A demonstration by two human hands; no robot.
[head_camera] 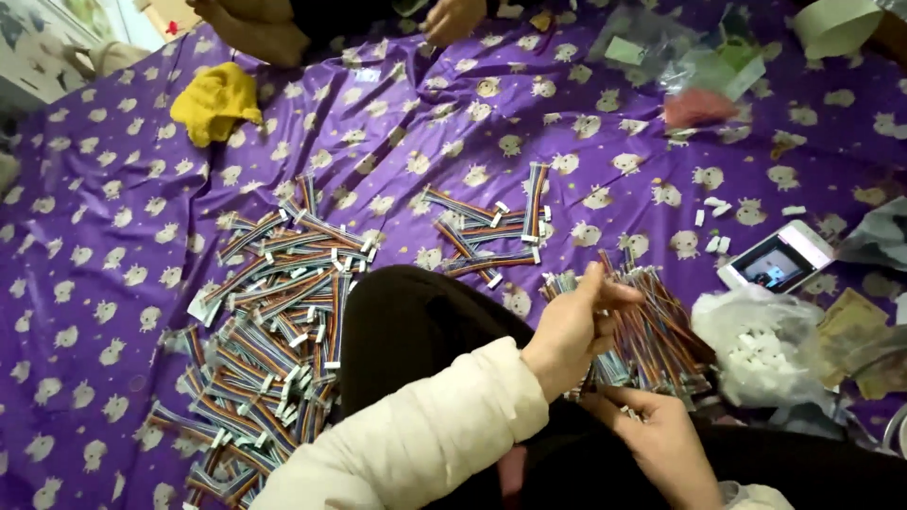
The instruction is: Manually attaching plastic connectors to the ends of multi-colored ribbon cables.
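Pinching one thin wire bundle (631, 364), both the left hand (574, 326) and right hand (661, 434) grip near its white plug ends; light, floppy, best held there, beside the phone (777, 257).

The light is soft and even, warm in tone, falling from above with no hard shadows. The purple cloth (123, 236) shows gentle sheen along its folds. The phone screen (775, 264) glows brighter than its surroundings, and the clear plastic bag (756, 340) catches pale glare. The left hand (572, 326) and right hand (661, 439) look slightly smeared by motion. Corners darken a little, and the edges bend outward from the wide lens. Detail is soft overall.
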